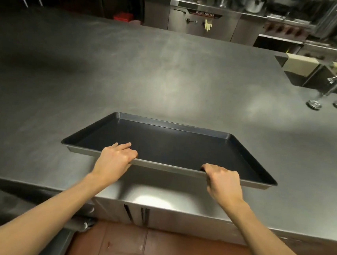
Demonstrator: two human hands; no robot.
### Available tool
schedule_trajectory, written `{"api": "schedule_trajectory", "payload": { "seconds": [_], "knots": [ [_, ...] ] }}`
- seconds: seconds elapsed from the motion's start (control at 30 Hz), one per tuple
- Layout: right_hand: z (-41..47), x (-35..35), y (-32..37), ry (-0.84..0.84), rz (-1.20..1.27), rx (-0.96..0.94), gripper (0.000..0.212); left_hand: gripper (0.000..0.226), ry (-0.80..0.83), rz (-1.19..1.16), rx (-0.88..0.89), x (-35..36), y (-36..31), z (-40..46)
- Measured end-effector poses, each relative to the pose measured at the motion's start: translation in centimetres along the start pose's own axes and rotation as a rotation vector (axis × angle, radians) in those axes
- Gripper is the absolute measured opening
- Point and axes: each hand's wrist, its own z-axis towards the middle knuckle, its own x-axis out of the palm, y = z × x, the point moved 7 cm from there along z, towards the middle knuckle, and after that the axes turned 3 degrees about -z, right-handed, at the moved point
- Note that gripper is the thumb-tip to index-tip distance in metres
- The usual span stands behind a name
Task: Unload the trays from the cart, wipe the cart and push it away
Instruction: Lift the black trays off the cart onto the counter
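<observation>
Commercial kitchen (steel counter (169, 70), range (204, 22))

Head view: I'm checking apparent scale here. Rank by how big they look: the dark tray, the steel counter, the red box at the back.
1. steel counter
2. dark tray
3. red box, though distance shrinks it

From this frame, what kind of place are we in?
Most likely a commercial kitchen: a big stainless steel counter, a steel appliance labelled as kitchen equipment at the back, a sink at right. Both hands hold a dark baking tray.
</observation>
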Motion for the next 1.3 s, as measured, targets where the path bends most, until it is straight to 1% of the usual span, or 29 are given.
{"api": "schedule_trajectory", "payload": {
  "seconds": [0.1, 0.17, 0.27, 0.33, 0.43, 0.5, 0.57, 0.6, 0.63, 0.73, 0.83, 0.9, 0.97, 1.0, 1.03, 1.1, 1.2, 1.3],
  "knots": [
    [1.4, 0.7, -0.9, -0.023, 0.009, -0.018, 0.039, 0.037, -0.003, 0.001, -0.005, 1.3, -0.1, 1.6],
    [2.2, 1.6, -1.3, -0.007, 0.013, -0.050, 0.039, 0.041, 0.022, -0.010, -0.021, 2.4, 0.0, 2.6],
    [2.9, 3.4, -1.7, 0.043, -0.037, -0.115, 0.041, 0.058, 0.063, 0.009, -0.037, 3.8, 0.0, 3.5],
    [3.1, 4.7, -1.7, 0.072, -0.083, -0.137, 0.048, 0.060, 0.103, 0.079, -0.019, 5.3, -0.5, 3.7],
    [2.6, 8.0, -1.4, 0.141, -0.154, -0.150, 0.066, 0.059, 0.213, 0.145, 0.022, 8.5, -0.7, 2.8],
    [1.9, 10.7, -0.9, 0.220, -0.159, -0.135, 0.076, 0.065, 0.274, 0.184, 0.047, 10.1, -0.6, 2.0],
    [1.1, 12.9, -0.2, 0.320, -0.148, -0.129, 0.082, 0.071, 0.319, 0.258, 0.052, 12.5, -0.4, 1.1],
    [0.8, 13.6, 0.2, 0.338, -0.144, -0.139, 0.082, 0.072, 0.313, 0.258, 0.061, 13.6, -0.4, 0.6],
    [0.4, 14.1, 0.5, 0.318, -0.132, -0.150, 0.079, 0.072, 0.299, 0.242, 0.077, 14.3, -0.5, 0.1],
    [-0.3, 16.0, 0.8, 0.388, -0.151, -0.166, 0.071, 0.073, 0.260, 0.212, 0.087, 16.0, -0.6, -0.5],
    [-0.3, 16.5, 1.0, 0.385, -0.119, -0.142, 0.071, 0.067, 0.243, 0.128, 0.060, 17.3, -0.5, -0.9],
    [-0.3, 16.3, 1.3, 0.426, -0.087, -0.122, 0.064, 0.064, 0.238, 0.073, 0.038, 17.1, -0.5, -0.8],
    [-0.1, 15.4, 1.6, 0.458, -0.053, -0.096, 0.056, 0.065, 0.270, 0.026, 0.019, 15.9, -0.6, -0.4],
    [0.2, 14.5, 1.8, 0.452, -0.022, -0.076, 0.053, 0.062, 0.275, -0.018, 0.010, 15.1, -0.6, -0.1],
    [0.5, 13.1, 2.1, 0.434, 0.018, -0.046, 0.048, 0.057, 0.262, -0.076, -0.012, 14.1, -0.4, 0.2],
    [1.4, 10.0, 2.5, 0.367, 0.139, 0.056, 0.044, 0.048, 0.177, -0.196, -0.085, 11.5, 0.1, 1.1],
    [2.4, 3.8, 3.5, 0.218, 0.466, 0.216, 0.044, 0.041, -0.024, -0.361, -0.227, 6.0, 1.0, 2.2],
    [2.8, -3.1, 5.6, 0.071, 0.796, 0.274, 0.038, 0.027, -0.256, -0.615, -0.375, -0.7, 1.9, 1.3]
  ]
}}
